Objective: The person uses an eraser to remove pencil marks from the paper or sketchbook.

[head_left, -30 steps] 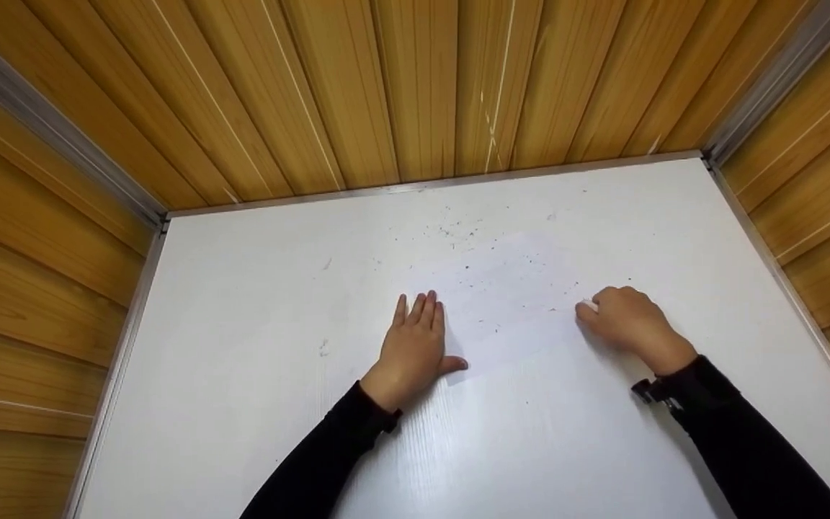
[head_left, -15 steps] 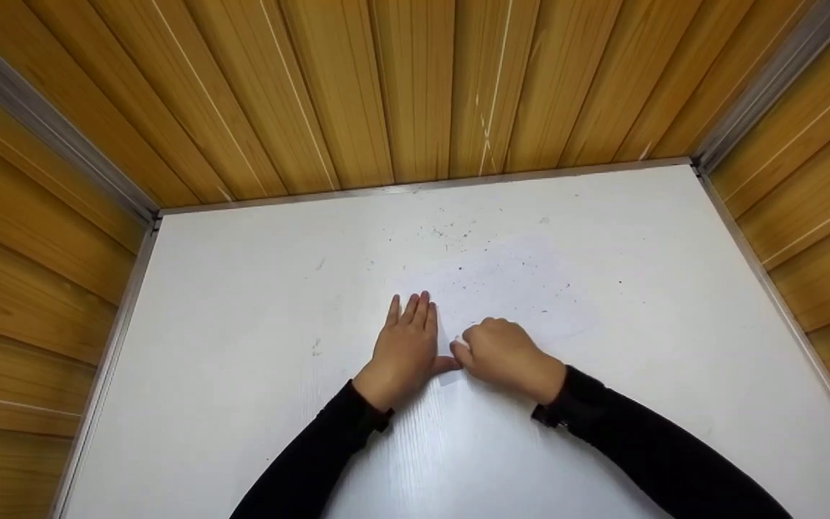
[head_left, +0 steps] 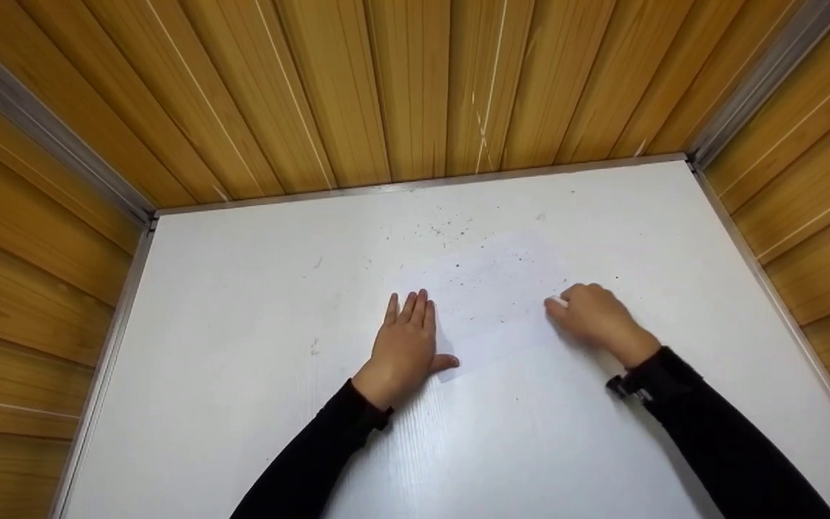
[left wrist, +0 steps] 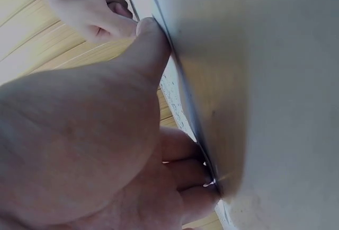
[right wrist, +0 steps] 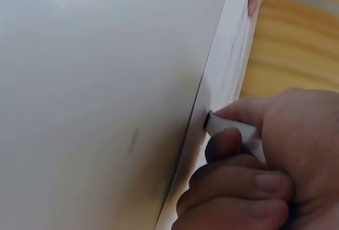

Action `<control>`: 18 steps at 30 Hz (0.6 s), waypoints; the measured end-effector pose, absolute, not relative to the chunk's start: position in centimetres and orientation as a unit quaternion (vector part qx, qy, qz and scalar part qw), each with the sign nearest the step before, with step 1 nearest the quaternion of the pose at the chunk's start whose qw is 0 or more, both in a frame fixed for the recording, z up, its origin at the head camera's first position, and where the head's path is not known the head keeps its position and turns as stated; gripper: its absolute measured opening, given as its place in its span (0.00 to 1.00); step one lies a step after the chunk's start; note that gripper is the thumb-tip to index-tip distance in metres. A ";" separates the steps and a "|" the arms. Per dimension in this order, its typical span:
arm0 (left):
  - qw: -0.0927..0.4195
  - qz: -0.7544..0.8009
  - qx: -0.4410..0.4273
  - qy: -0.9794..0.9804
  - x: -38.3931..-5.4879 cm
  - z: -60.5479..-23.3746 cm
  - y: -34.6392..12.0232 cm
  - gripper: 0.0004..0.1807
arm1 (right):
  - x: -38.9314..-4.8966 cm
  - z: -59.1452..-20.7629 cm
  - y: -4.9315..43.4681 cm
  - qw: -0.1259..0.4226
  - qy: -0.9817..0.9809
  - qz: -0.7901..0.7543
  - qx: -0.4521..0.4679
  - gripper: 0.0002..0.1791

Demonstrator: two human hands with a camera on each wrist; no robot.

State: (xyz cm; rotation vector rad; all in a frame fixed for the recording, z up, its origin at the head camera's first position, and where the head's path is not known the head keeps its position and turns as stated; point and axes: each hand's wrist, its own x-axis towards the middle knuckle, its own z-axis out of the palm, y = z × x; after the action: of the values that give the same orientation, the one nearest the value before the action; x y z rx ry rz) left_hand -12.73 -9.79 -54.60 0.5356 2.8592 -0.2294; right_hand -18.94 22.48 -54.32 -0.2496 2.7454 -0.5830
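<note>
A thin white sheet of paper (head_left: 494, 295) lies slightly askew on the white table, with dark crumbs scattered over it. My left hand (head_left: 404, 353) rests flat on its left edge, fingers straight and thumb spread over the near corner. At the sheet's right side, my right hand (head_left: 599, 317) is curled round a small white eraser (right wrist: 233, 129) whose tip is dark. In the right wrist view, thumb and fingers grip the eraser, with its tip down at the paper. The left wrist view shows the left thumb (left wrist: 151, 36) pressing near the paper's edge.
More dark crumbs (head_left: 449, 229) and faint grey smudges (head_left: 315, 347) mark the white table (head_left: 242, 288). Wood-patterned panels (head_left: 415, 86) rise behind and at both sides, meeting the table along metal edge strips (head_left: 386, 188).
The right hand has swept left along the near part of the paper to the left thumb, then back to the right side. The left hand has stayed in place.
</note>
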 end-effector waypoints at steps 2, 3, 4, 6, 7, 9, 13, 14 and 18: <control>0.112 -0.076 0.183 0.974 -12.8 -54.6 -9.8 0.64 | -19.4 -54.1 23.8 0.164 0.963 -0.199 -0.074 0.29; 0.110 -0.075 0.183 0.974 -12.9 -54.6 -9.9 0.63 | -19.5 -54.0 24.1 0.162 0.965 -0.196 -0.071 0.29; 0.108 -0.074 0.182 0.974 -12.9 -54.6 -9.9 0.63 | -19.7 -53.8 24.1 0.159 0.966 -0.191 -0.070 0.29; 0.105 -0.073 0.181 0.975 -13.0 -54.6 -9.9 0.63 | -19.7 -53.6 23.7 0.154 0.967 -0.189 -0.071 0.31; 0.104 -0.072 0.180 0.975 -13.0 -54.6 -9.9 0.63 | -19.5 -53.6 23.2 0.150 0.968 -0.188 -0.071 0.32; 0.104 -0.072 0.182 0.975 -13.0 -54.6 -9.9 0.63 | -19.0 -53.7 22.0 0.137 0.969 -0.191 -0.073 0.33; 0.102 -0.075 0.188 0.974 -12.8 -54.7 -9.8 0.63 | -17.3 -54.0 18.2 0.138 0.964 -0.205 -0.094 0.30; 0.099 -0.075 0.189 0.974 -12.8 -54.7 -9.8 0.64 | -16.9 -53.9 17.0 0.138 0.963 -0.207 -0.108 0.29; 0.087 -0.066 0.186 0.976 -12.7 -54.6 -9.8 0.63 | -15.6 -53.8 12.3 0.129 0.953 -0.202 -0.186 0.26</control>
State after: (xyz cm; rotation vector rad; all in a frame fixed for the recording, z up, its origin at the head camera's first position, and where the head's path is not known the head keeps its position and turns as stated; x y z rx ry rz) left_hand -12.71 -9.79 -54.64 0.5537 2.9081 -0.1964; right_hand -15.57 12.32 -53.82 -0.5413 2.7698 -0.5885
